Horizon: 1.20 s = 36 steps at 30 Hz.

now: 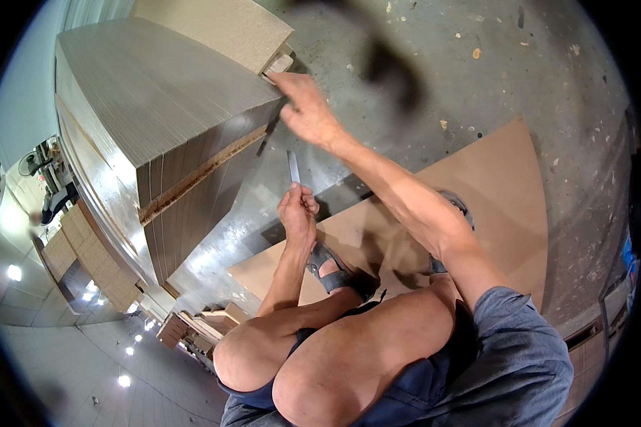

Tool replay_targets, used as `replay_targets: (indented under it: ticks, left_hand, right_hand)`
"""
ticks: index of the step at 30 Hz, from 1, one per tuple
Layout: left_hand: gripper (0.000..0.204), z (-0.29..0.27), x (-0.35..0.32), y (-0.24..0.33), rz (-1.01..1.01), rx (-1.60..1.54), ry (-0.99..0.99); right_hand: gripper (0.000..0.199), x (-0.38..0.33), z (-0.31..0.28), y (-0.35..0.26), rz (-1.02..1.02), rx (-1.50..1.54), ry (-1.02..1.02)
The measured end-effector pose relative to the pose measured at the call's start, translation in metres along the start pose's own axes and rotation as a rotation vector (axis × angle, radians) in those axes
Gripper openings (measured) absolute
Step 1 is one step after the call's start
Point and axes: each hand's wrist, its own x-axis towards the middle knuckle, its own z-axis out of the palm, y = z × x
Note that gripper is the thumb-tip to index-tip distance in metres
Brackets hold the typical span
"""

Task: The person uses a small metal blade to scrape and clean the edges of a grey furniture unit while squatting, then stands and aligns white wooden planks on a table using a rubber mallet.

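Note:
My left hand [298, 208] is closed around a thin, flat grey metal blade [293, 169], which points up and away from the fist. The handle end is hidden in my fingers. My right hand [308, 108] reaches farther out, its index finger stretched to the corner of a tall stack of grey-faced boards [157, 85]. The thumb is apart from that finger, and nothing shows between them. Just beyond the fingertip, a small pale wooden block [279, 65] lies by a tan board [221, 28] at the stack's far end.
My sandalled feet [335, 269] rest on a large brown sheet [498, 185] laid on a speckled grey concrete floor [477, 78]. More wooden boards [210, 324] are piled at the lower left. A dark blurred shape [392, 71] crosses the top of the view.

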Motion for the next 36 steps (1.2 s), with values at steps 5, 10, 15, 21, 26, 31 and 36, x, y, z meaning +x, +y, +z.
replay_targets:
  ticks: [5, 10, 15, 21, 26, 31, 36]
  left_hand:
    - [0.029, -0.012, 0.004, -0.004, -0.035, 0.011, -0.058]
    - [0.02, 0.012, -0.011, -0.006, 0.144, -0.289, -0.014]
    - [0.031, 0.009, 0.0, -0.006, -0.023, -0.003, -0.067]
    - [0.032, -0.007, -0.004, -0.013, -0.003, -0.076, -0.095]
    - [0.032, 0.002, -0.01, -0.013, -0.049, -0.042, -0.14]
    - [0.033, 0.002, -0.012, -0.012, -0.028, -0.041, -0.154]
    - [0.032, 0.008, -0.013, -0.013, -0.031, -0.029, -0.172]
  right_hand:
    - [0.063, -0.027, -0.002, -0.057, -0.197, 0.079, -0.012]
    - [0.049, -0.057, -0.04, -0.099, -0.477, 0.196, -0.449]
    - [0.056, 0.017, -0.037, -0.063, -0.264, 0.01, -0.089]
    - [0.061, 0.052, -0.03, -0.035, -0.043, 0.197, -0.44]
    - [0.057, 0.066, -0.049, -0.033, 0.074, 0.245, -0.548]
    - [0.057, 0.054, -0.035, -0.091, -0.195, 0.134, -0.41]
    - [0.053, 0.07, -0.034, -0.097, -0.205, 0.155, -0.464]
